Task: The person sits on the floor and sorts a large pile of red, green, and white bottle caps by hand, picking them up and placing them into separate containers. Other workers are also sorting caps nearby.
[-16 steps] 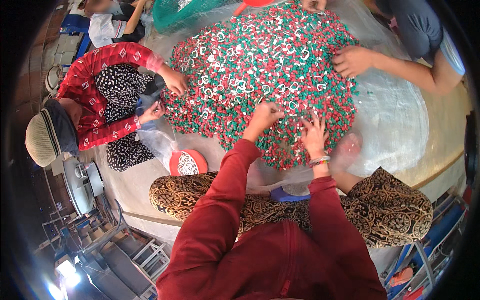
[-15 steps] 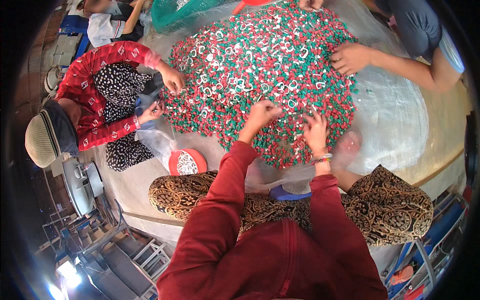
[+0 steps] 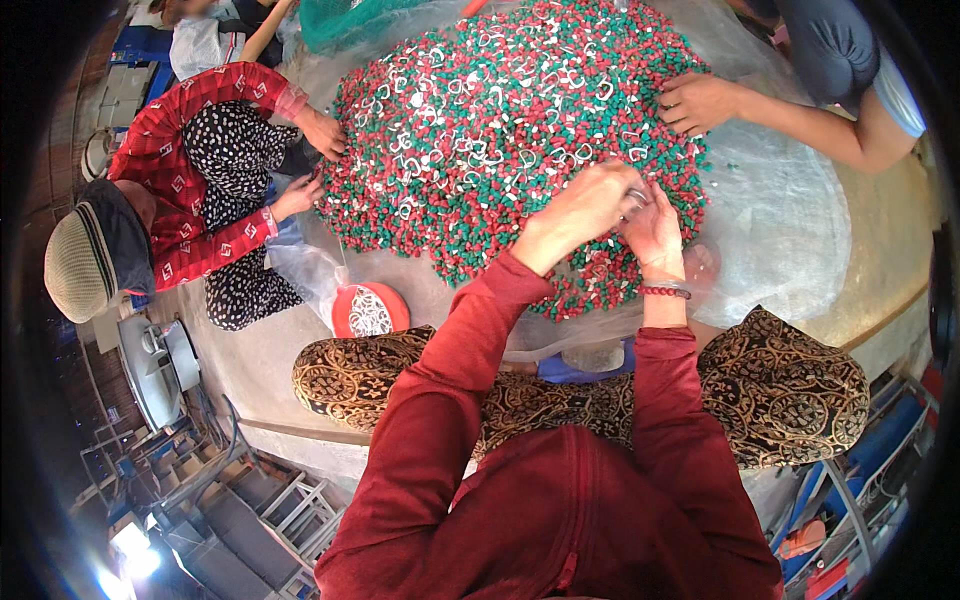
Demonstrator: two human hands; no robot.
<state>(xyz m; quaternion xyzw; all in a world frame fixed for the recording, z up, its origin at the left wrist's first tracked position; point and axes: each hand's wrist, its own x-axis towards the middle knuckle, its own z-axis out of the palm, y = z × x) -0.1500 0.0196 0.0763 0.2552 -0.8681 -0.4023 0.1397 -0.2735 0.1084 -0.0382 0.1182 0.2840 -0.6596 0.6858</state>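
Observation:
A wide pile of small red, green and white pieces lies before me, with many white D-shaped loops scattered over it. Above its near right part my two hands meet. My left hand is closed in a pinch, its fingertips against those of my right hand. The right palm is turned up and its fingers curl inward. Something small and pale shows at the fingertips, too small to name; the fingers hide the rest.
Left of my knee stands a red bowl of white loops. Clear plastic sheeting spreads under the pile. A green mesh basket is at the far side. Co-workers' hands reach the pile from left and right. Something blue lies by my lap.
My hands, apart over the pile before, have come together. The left moved right and the right turned palm up. The left co-worker's upper hand drew back slightly.

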